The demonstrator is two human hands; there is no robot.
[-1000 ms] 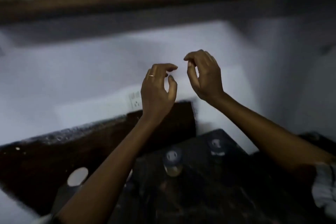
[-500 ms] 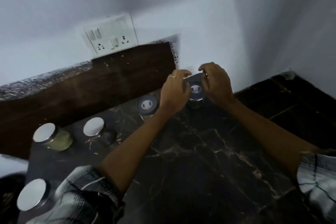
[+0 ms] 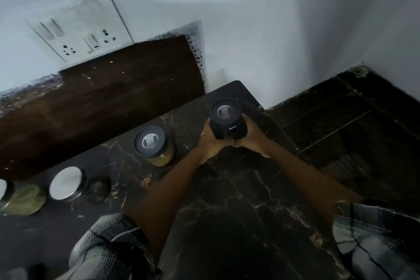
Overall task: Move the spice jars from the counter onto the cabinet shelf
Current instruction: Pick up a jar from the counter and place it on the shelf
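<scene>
Both hands wrap a dark spice jar [image 3: 227, 124] with a black lid near the far end of the black marble counter [image 3: 238, 200]. My left hand [image 3: 210, 140] grips its left side and my right hand [image 3: 251, 135] grips its right side, heels of the hands touching below it. Whether the jar rests on the counter or is lifted I cannot tell. A second black-lidded jar [image 3: 154, 146] of yellow-brown powder stands to its left. Further left stand a silver-lidded jar [image 3: 72, 185] and a jar of green leaves [image 3: 21, 196]. The cabinet shelf is out of view.
A dark wooden backsplash [image 3: 102, 102] runs behind the jars, with a white switch and socket plate [image 3: 79, 27] on the wall above it. The counter ends at the right, where a dark tiled floor [image 3: 352, 125] lies below. White walls meet in the corner.
The view dropped from the shelf to the counter. Both hands came down from the air, closed around the far dark jar, and now hold it from both sides.
</scene>
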